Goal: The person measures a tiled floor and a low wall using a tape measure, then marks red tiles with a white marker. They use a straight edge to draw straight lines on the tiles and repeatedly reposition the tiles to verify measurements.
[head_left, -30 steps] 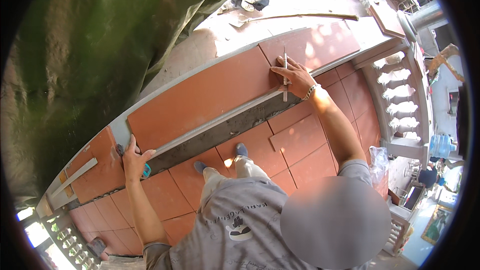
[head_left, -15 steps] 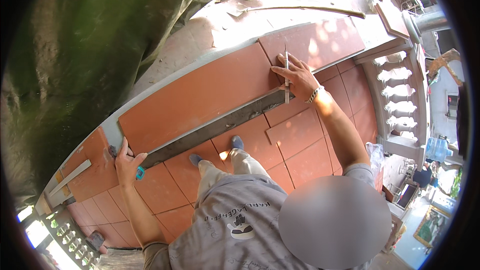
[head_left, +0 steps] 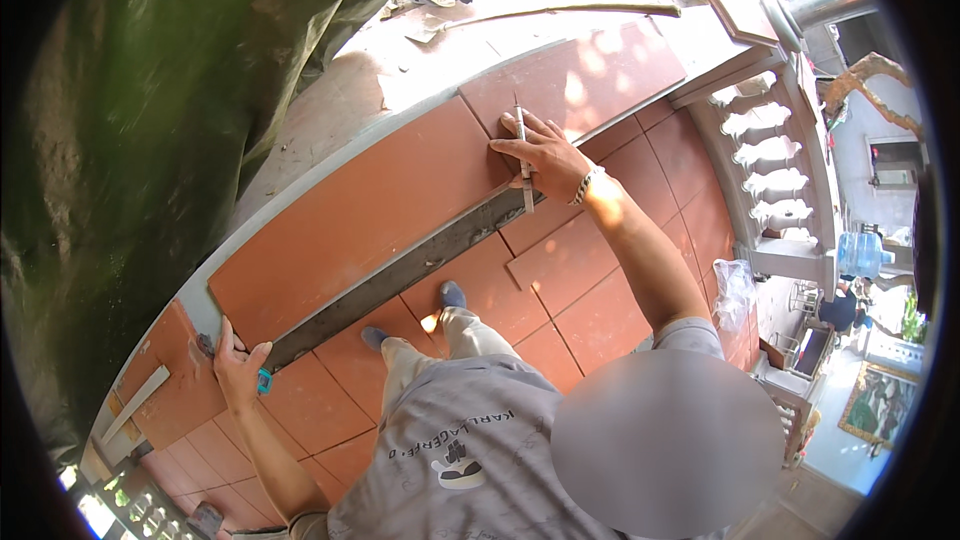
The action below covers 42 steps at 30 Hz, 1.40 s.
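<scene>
My left hand [head_left: 237, 370] is at the near-left end of a long terracotta tile [head_left: 360, 200], thumb apart and fingers stretched along its end edge. Beside the fingertips is a small dark lump [head_left: 206, 345], and a teal object [head_left: 264, 381] shows by the thumb; whether the hand touches either is unclear. At the tile's far-right end rests my right hand [head_left: 550, 162], close to the joint with a second terracotta tile [head_left: 600, 70]. Between its fingers is a slim light-coloured tool [head_left: 524, 155] with a needle-like tip pointing away from me.
A dark mortar-like strip [head_left: 400, 265] runs along the ledge's near side, above the tiled floor [head_left: 570, 260]. Another tile [head_left: 185, 390] with a pale straight strip [head_left: 135, 405] lies left. Green sheeting [head_left: 150, 90] hangs left; a white balustrade [head_left: 770, 150] stands right.
The view has shifted slightly, so the scene sits further left, with its left side lower. Both hands keep their places at the tile's ends, and the slim tool remains in the right hand.
</scene>
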Each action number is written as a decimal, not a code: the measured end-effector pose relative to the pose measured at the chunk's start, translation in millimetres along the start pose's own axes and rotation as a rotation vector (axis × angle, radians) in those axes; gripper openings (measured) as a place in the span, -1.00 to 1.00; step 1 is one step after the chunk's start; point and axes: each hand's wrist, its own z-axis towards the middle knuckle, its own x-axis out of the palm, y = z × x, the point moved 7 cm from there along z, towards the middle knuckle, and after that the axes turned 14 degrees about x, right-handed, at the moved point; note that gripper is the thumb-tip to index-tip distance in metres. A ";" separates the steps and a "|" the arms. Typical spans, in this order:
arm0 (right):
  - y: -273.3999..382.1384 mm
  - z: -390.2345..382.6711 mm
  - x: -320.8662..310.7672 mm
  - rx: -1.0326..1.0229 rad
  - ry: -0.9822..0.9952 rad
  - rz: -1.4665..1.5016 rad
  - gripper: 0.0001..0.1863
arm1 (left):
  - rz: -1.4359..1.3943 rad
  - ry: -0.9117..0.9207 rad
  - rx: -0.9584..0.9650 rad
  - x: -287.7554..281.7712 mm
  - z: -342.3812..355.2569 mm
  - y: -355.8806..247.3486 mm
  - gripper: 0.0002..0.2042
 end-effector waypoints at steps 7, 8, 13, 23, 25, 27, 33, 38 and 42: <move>-0.6 2.2 2.1 0.009 -0.043 -0.001 -0.25 | 0.013 -0.008 0.019 -1.8 0.5 5.0 -0.10; -2.1 2.3 4.7 0.037 -0.017 -0.010 -0.25 | 0.019 -0.003 0.017 -2.1 0.5 4.9 -0.10; -1.9 -0.6 3.4 0.062 -0.001 0.014 -0.25 | -0.016 -0.014 0.006 -1.0 0.1 1.0 -0.10; 4.8 0.3 -5.2 0.085 0.029 0.040 -0.26 | -0.010 -0.021 -0.018 -0.7 -0.7 6.8 -0.11; 1.8 1.0 -5.2 0.095 0.055 0.067 -0.24 | 0.012 -0.028 0.019 -1.0 0.0 5.4 -0.12; -2.1 2.8 -4.9 0.093 0.081 0.101 -0.21 | -0.010 -0.035 0.039 -0.4 0.1 4.5 -0.13; -10.1 6.9 0.8 0.095 0.116 0.121 -0.22 | -0.049 -0.027 0.006 0.3 -1.6 8.2 -0.13; -5.7 4.5 -1.7 0.075 0.046 0.126 -0.23 | -0.033 -0.031 0.022 0.3 0.8 9.0 -0.13; -3.2 3.3 -2.7 0.078 0.032 0.074 -0.23 | -0.040 -0.042 0.012 0.3 -1.0 7.7 -0.12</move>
